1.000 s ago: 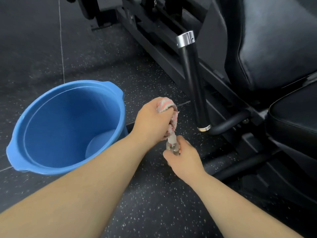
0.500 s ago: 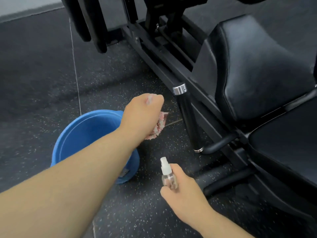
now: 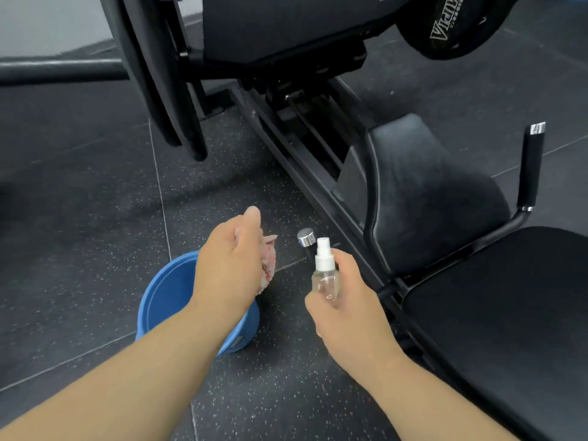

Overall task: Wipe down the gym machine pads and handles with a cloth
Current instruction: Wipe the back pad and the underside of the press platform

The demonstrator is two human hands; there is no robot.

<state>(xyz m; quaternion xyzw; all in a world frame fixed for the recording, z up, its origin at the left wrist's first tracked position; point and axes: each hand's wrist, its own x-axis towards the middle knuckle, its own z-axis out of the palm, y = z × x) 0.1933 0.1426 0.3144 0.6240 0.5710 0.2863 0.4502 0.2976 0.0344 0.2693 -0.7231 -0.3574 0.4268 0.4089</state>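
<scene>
The dark speckled rubber floor spreads beneath both hands. The black steel gym machine stands beyond and to the right of the right hand. Its black padded backrest is just past that hand's knuckles, and its flat black seat pad is to that hand's right. A round blue plastic bucket sits on the floor under the left hand and forearm. The left hand curls its fingers round a bunched pink-and-white cloth, which pokes out on the side toward the right hand. The right hand, near the left but apart from it, grips a small clear plastic spray bottle with a white nozzle, held upright. A chrome-capped black handle shows just beyond the bottle, between the two hands.
</scene>
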